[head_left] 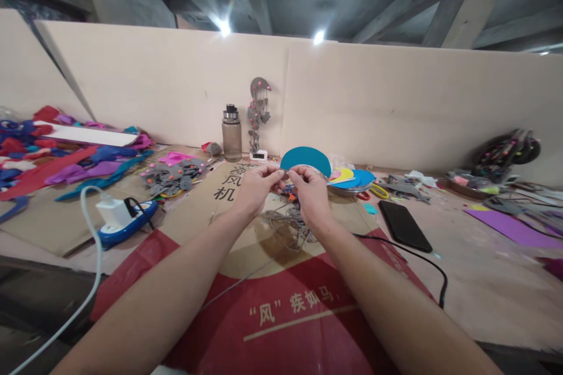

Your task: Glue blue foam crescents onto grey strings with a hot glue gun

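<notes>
The left hand and right hand meet over the middle of the cardboard, fingertips almost touching. Each grip is narrow, thumb and finger pinched on a small grey piece; it sits between the two grips, too small and blurred for its shape to be told. Just below the hands, and nearer the right wrist, a loose tangle of grey string lies on the cardboard, one strand trailing from it toward the left forearm.

Just behind the hands stands a teal disc, its lower edge partly hidden by the fingers. To the right are a yellow piece and, farther along the worktop, a black phone. To the left lies a heap of grey felt dotted with pink pins, well apart from both grips. Behind, near the partition, a bottle stands upright beside a grey hanging ornament.
</notes>
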Action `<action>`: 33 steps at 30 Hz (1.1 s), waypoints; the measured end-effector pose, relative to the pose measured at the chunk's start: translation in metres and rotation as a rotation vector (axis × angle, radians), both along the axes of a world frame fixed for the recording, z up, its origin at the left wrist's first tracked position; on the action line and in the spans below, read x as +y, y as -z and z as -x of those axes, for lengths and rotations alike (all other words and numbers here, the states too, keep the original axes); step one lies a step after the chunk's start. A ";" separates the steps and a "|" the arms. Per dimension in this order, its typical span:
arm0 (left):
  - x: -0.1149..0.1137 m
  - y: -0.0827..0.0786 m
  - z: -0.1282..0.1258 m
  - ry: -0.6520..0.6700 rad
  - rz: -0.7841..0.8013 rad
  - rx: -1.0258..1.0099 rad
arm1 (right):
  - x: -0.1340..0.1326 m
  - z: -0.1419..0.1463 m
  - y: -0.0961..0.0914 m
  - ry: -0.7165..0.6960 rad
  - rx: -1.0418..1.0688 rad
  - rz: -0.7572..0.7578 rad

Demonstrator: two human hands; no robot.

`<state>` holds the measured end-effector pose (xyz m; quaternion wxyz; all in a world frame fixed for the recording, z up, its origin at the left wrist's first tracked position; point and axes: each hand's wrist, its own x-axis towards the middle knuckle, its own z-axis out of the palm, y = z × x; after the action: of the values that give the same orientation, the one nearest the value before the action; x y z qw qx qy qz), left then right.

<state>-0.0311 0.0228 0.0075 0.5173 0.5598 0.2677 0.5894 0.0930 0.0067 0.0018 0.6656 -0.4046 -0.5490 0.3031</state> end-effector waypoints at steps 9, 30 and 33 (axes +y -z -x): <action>-0.002 -0.006 0.003 0.167 0.091 -0.050 | -0.004 -0.002 -0.007 -0.140 0.155 0.077; -0.002 -0.010 0.013 0.475 0.278 0.054 | -0.002 -0.038 -0.020 -0.517 -0.049 0.208; 0.000 -0.007 0.009 0.387 0.211 0.075 | 0.003 -0.039 -0.017 -0.424 -0.068 0.209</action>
<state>-0.0404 0.0232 0.0146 0.6662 0.5648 0.2347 0.4267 0.1322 0.0099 0.0185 0.5226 -0.3569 -0.6095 0.4775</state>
